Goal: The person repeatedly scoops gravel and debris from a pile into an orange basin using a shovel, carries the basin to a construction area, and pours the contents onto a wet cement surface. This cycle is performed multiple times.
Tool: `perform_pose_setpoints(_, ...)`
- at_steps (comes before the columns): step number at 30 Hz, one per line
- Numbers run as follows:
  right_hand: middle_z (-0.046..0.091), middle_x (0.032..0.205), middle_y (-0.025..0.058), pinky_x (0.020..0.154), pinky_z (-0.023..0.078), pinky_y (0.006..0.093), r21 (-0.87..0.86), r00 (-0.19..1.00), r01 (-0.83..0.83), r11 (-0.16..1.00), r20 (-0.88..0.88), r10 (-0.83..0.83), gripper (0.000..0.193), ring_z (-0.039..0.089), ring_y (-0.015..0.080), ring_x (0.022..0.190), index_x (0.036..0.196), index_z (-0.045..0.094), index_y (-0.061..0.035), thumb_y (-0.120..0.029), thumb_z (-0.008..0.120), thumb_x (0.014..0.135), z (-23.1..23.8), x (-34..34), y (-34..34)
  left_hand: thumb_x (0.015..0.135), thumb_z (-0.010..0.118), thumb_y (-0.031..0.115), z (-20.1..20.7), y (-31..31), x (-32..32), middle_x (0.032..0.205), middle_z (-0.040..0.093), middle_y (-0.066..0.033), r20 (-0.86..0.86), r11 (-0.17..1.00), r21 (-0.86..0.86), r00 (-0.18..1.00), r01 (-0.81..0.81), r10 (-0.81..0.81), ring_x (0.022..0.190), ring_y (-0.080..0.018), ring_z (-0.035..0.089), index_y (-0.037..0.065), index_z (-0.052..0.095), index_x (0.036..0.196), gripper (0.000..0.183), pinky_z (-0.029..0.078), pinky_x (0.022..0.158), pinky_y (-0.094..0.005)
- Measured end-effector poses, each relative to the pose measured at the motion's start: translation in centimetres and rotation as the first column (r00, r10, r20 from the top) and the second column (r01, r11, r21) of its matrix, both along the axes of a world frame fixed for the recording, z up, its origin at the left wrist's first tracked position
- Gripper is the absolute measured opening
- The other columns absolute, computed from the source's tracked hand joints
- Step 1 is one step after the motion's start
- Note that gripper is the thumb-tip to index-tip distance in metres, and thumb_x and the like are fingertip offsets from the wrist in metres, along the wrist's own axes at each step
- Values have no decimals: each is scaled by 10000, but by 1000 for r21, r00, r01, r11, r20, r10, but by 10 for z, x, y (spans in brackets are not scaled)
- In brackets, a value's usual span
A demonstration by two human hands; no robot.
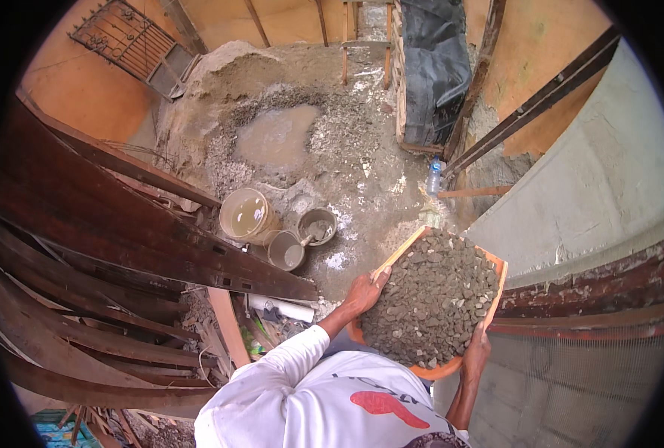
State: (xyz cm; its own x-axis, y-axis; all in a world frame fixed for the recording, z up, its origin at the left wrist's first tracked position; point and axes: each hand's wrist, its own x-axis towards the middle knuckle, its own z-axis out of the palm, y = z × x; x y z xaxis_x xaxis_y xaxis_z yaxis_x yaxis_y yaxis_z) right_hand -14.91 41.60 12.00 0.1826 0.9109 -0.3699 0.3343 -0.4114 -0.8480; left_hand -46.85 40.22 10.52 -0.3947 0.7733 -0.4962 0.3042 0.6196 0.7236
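An orange open-topped container (438,371), angular in outline, is held in front of my body. Grey crushed gravel (433,299) fills it in a heap that hides its floor. On the left side, my left hand (365,293) is closed on the rim, fingers partly out of sight. My right hand (478,349) grips the lower right side, its fingers mostly hidden beneath the edge.
Ahead lies a mound of sand and gravel (224,78) around a muddy water pool (276,138). A bucket of cloudy water (250,214) and two smaller pails stand left. Dark timbers (138,216) crowd the left; a plastic bottle (433,179) stands near a black-sheeted stack (435,71).
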Motion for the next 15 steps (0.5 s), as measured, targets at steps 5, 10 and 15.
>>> perform_pose_setpoints(5, 441, 682, -7, 575, 325, 306, -43, 992, -123, 992, -3, 122, 515, 380, 118, 636, 818, 565, 4, -455, 434, 1011, 0, -32, 114, 907, 438, 668, 6, 68, -23, 805, 644, -295, -10, 979, 125, 987, -161, 163, 845, -399, 649, -117, 645, 913, 811, 463, 779, -479)
perform_pose_setpoints(10, 494, 690, 58, 627, 381, 353, -59, 956, -283, 957, 60, 286, 571, 417, 165, 665, 864, 586, 67, -455, 411, 1016, -24, -94, 207, 901, 396, 698, 2, 120, -85, 847, 634, -304, 53, 961, -37, 960, -274, 276, 834, -396, 614, -128, 624, 897, 857, 434, 782, -492)
perform_pose_setpoints(15, 429, 639, -5, 559, 316, 313, -91, 875, -464, 881, 107, 472, 571, 375, 114, 617, 811, 575, 14, -497, 412, 1007, -45, -201, 306, 921, 333, 691, -78, 161, -168, 850, 649, -315, -64, 895, -111, 902, -432, 427, 910, -452, 639, -67, 663, 941, 827, 466, 812, -498)
